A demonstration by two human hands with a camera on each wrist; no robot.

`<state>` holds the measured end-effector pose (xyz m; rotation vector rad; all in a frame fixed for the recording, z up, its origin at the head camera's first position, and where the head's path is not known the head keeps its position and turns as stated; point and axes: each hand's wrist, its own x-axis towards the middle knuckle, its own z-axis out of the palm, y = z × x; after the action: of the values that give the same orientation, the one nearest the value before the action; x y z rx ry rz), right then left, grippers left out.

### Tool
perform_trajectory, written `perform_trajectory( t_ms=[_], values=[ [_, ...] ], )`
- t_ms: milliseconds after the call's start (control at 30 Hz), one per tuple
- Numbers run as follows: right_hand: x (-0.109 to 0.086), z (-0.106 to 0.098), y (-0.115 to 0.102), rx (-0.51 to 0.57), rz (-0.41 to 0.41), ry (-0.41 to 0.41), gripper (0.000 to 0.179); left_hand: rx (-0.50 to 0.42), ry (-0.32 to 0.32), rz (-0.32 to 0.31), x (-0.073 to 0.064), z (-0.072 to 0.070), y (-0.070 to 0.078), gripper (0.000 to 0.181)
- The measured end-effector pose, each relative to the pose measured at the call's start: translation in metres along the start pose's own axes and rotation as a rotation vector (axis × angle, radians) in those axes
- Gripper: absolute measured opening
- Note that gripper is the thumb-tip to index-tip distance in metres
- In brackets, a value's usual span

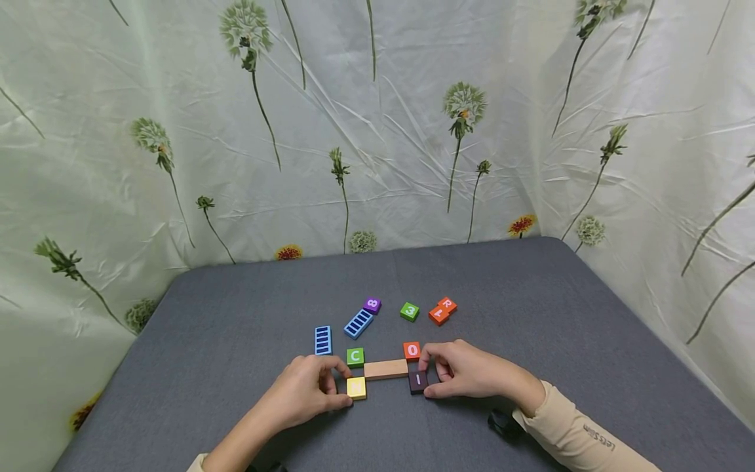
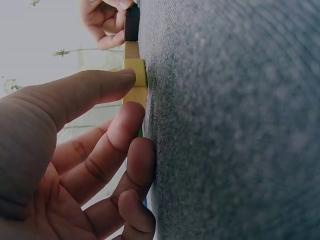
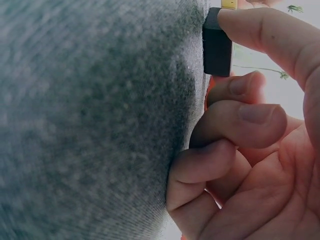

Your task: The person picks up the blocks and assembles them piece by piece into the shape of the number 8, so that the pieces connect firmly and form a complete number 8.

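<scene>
My left hand (image 1: 312,390) holds a yellow square letter tile (image 1: 356,388) between thumb and index finger, its letter faint. In the left wrist view, the thumb presses the near edge of that yellow tile (image 2: 135,72). On the other side my right hand (image 1: 468,370) has thumb and index finger at a black tile (image 1: 418,382) marked with a white bar; the right wrist view shows the thumb on this black block (image 3: 218,45). Between the two tiles lies a plain wooden bar (image 1: 386,370). Behind it sit a green C tile (image 1: 355,356) and a red O tile (image 1: 412,350).
Farther back lie two blue slotted bars (image 1: 322,341), a purple 8 tile (image 1: 372,305), a green 3 tile (image 1: 409,311) and two orange-red tiles (image 1: 439,315) touching each other. All rest on a grey cloth-covered table (image 1: 248,308), with a flower-patterned curtain (image 1: 389,131) behind.
</scene>
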<state>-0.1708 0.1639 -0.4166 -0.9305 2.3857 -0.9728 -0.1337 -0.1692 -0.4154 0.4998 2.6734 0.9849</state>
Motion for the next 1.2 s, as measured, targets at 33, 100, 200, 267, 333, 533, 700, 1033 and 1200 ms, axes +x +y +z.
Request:
perform_trajectory(
  t_ms=[33, 100, 200, 267, 333, 533, 700, 1033, 1200],
  values=[
    [0.0, 0.0, 0.0, 0.0, -0.002, 0.0, 0.026, -0.001, -0.001, 0.001, 0.0, 0.0, 0.0, 0.028],
    [-0.001, -0.001, -0.001, 0.003, -0.004, 0.0, 0.027, -0.003, -0.002, 0.003, 0.0, 0.0, 0.0, 0.028],
    [-0.001, -0.001, -0.001, 0.006, -0.008, 0.0, 0.027, -0.011, -0.004, 0.004, 0.0, -0.001, -0.001, 0.027],
    [-0.001, -0.001, -0.001, 0.005, -0.008, -0.003, 0.027, -0.019, -0.005, 0.008, 0.0, -0.002, -0.001, 0.027],
    [0.0, -0.001, 0.0, 0.004, -0.005, -0.008, 0.027, -0.032, -0.005, 0.02, -0.001, -0.003, 0.0, 0.025],
    [0.001, -0.001, 0.001, -0.002, 0.008, -0.016, 0.025, -0.055, 0.021, 0.092, -0.002, -0.018, 0.001, 0.022],
    [0.0, -0.001, 0.001, -0.003, 0.001, -0.013, 0.025, -0.01, 0.079, 0.112, 0.007, -0.037, 0.009, 0.021],
    [-0.003, -0.003, 0.0, 0.01, -0.001, -0.003, 0.026, 0.12, 0.024, 0.139, 0.062, -0.054, 0.026, 0.019],
    [-0.002, -0.002, 0.0, 0.015, -0.001, -0.008, 0.026, 0.155, -0.015, 0.098, 0.092, -0.044, 0.025, 0.016]
  ],
)
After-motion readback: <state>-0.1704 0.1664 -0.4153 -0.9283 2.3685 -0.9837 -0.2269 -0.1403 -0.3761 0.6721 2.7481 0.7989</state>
